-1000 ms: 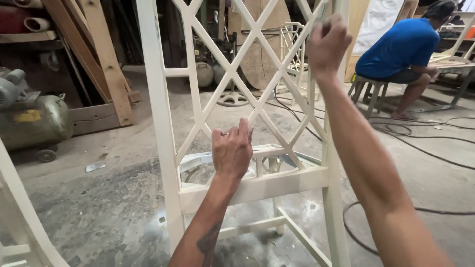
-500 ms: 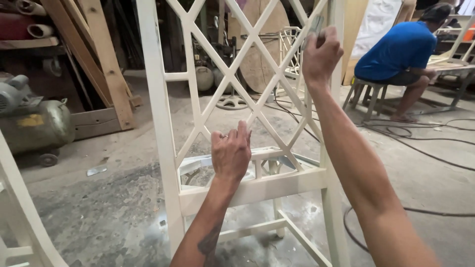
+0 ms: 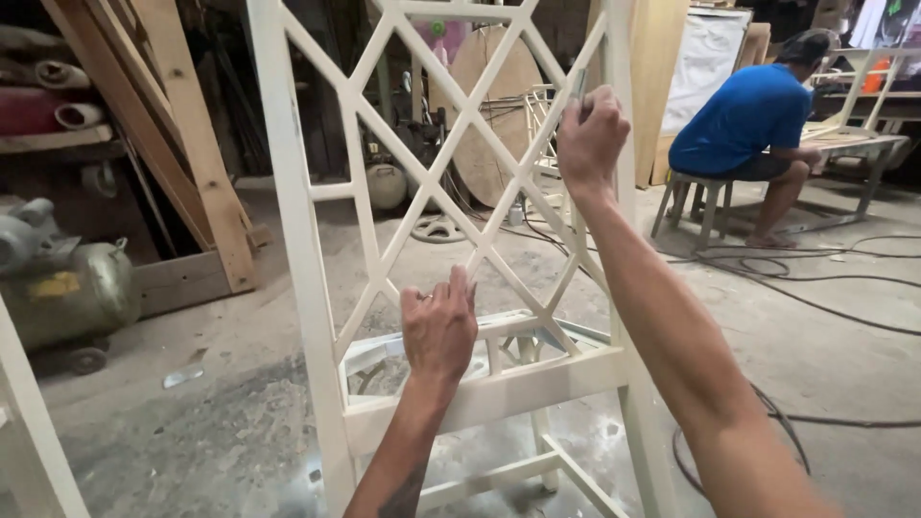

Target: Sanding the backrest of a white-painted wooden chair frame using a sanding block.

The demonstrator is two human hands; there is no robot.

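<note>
A cream-painted wooden chair frame with a lattice back stands upright in front of me. My left hand rests flat on the lower lattice bars just above the back's bottom rail, fingers together. My right hand is closed around a small grey piece, likely sandpaper, pressed against a diagonal lattice bar near the right upright.
An air compressor tank sits at left below leaning wooden planks. A person in a blue shirt sits on a stool at right. Cables trail over the dusty concrete floor. A round wooden panel leans behind the frame.
My right hand has slid down the right side of the lattice from near the top. My left hand has stayed on the lower lattice.
</note>
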